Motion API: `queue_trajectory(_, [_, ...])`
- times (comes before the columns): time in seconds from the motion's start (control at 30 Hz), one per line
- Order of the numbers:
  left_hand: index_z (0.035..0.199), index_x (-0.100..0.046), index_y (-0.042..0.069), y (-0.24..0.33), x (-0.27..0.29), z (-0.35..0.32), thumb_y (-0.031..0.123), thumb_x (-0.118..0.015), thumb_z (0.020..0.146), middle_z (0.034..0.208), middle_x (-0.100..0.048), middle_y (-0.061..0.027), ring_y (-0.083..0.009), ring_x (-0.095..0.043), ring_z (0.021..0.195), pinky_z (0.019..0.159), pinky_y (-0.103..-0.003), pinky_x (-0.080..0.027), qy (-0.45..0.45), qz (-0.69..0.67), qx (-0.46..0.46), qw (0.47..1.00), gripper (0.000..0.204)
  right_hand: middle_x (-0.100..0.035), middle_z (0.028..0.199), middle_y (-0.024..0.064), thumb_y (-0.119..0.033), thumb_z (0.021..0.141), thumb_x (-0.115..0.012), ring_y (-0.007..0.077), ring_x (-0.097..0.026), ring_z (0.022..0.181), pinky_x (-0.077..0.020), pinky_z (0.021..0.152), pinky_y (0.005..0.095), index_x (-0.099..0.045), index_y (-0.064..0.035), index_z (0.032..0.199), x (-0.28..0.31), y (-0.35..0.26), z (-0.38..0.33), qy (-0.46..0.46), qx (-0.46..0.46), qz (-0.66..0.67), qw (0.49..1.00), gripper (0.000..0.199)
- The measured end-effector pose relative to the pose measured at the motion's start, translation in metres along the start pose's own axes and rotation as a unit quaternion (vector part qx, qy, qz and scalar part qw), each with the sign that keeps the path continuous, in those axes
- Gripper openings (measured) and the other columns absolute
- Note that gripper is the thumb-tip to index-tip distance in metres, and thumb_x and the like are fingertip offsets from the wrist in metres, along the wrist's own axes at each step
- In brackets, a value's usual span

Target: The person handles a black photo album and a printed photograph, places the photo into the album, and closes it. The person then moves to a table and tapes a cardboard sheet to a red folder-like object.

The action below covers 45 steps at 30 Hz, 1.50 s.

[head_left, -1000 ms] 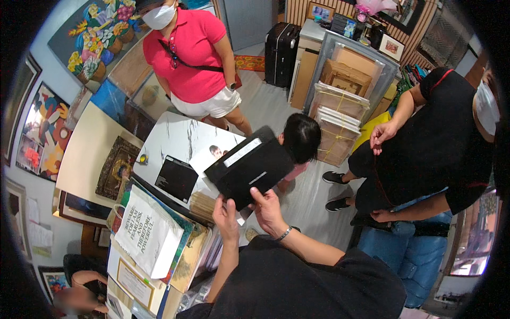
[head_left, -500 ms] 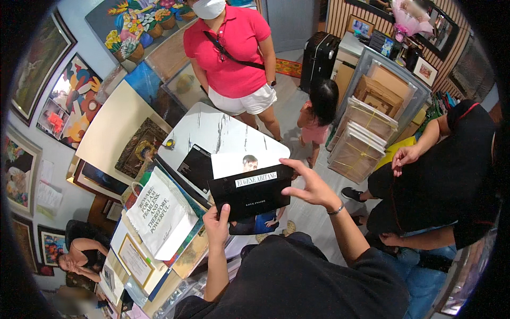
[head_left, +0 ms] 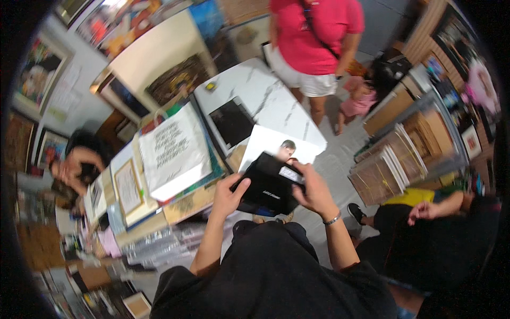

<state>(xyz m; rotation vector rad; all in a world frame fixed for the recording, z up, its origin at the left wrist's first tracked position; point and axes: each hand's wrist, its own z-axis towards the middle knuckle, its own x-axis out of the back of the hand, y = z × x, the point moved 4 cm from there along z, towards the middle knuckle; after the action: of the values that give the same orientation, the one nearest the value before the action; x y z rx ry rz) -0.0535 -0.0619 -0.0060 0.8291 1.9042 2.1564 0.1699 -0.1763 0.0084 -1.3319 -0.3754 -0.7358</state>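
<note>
I see left hand [head_left: 227, 196], right hand [head_left: 315, 192] half-curled, gripping flat black case [head_left: 265, 183] beside worktop [head_left: 284, 103] near edge. Step: two-handed hold; next move likely needs steady grip.

black folder [head_left: 268, 186]: smooth | tabletop [head_left: 249, 80]: smooth, marble-look | bracelet [head_left: 332, 218]: shiny metal
</note>
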Motion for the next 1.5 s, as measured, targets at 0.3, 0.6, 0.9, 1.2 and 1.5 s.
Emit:
queue_trajectory(0.3, [0.116, -0.065, -0.004, -0.132, 0.175, -0.019, 0.006, -0.054, 0.095, 0.096, -0.067, -0.0116, -0.0152, -0.062, 0.091, 0.094, -0.029, -0.044, 0.272, -0.165, 0.09, 0.944, 0.025, -0.06, 0.113, 0.0175, -0.009, 0.096, -0.049, 0.0257, -0.058, 0.103, -0.0439, 0.093, 0.0343, -0.049, 0.0049, 0.129, -0.033, 0.057, -0.004, 0.111, -0.134, 0.139, 0.975, 0.035])
queue_trajectory(0.6, [0.118, -0.064, 0.0, -0.302, 0.333, 0.066, 0.006, -0.059, 0.092, 0.106, -0.067, -0.0093, -0.0145, -0.059, 0.098, 0.093, -0.029, -0.042, 0.317, -0.083, 0.088, 0.941, 0.026, -0.057, 0.09, 0.0017, -0.015, 0.098, -0.055, 0.0089, -0.048, 0.084, -0.0424, 0.074, 0.0249, -0.058, 0.0047, 0.109, -0.055, 0.056, 0.033, 0.221, -0.205, 0.235, 0.924, 0.023])
queue_trajectory(0.9, [0.102, -0.068, 0.006, -0.328, 0.311, 0.092, 0.014, -0.071, 0.081, 0.091, -0.068, -0.014, -0.0275, -0.062, 0.097, 0.088, -0.041, -0.048, 0.213, 0.467, 0.22, 0.83, 0.022, -0.061, 0.09, 0.0025, -0.016, 0.098, -0.056, 0.0095, -0.052, 0.083, -0.045, 0.073, 0.0266, -0.06, 0.0067, 0.113, -0.062, 0.027, 0.025, 0.298, -0.229, 0.232, 0.897, 0.027])
queue_trajectory(1.2, [0.143, -0.036, 0.005, -0.129, 0.049, 0.074, 0.028, -0.055, 0.1, 0.132, -0.05, -0.0113, -0.0185, -0.052, 0.114, 0.096, -0.032, -0.043, -0.065, -0.138, 0.013, 0.988, 0.052, -0.056, 0.068, 0.0262, -0.014, 0.097, -0.054, 0.0425, -0.055, 0.057, -0.0435, 0.054, 0.0421, -0.059, -0.0005, 0.112, -0.083, -0.062, 0.06, 0.217, -0.169, -0.032, 0.961, 0.021])
queue_trajectory(1.5, [0.131, -0.048, 0.011, -0.092, 0.025, 0.073, 0.015, -0.061, 0.098, 0.113, -0.059, -0.0025, -0.0134, -0.055, 0.103, 0.091, -0.027, -0.044, -0.006, -0.369, 0.137, 0.919, 0.036, -0.061, 0.073, 0.0204, -0.023, 0.099, -0.056, 0.022, -0.052, 0.061, -0.0463, 0.062, 0.0352, -0.063, 0.0038, 0.107, -0.08, -0.061, 0.069, 0.075, -0.204, 0.131, 0.967, 0.029])
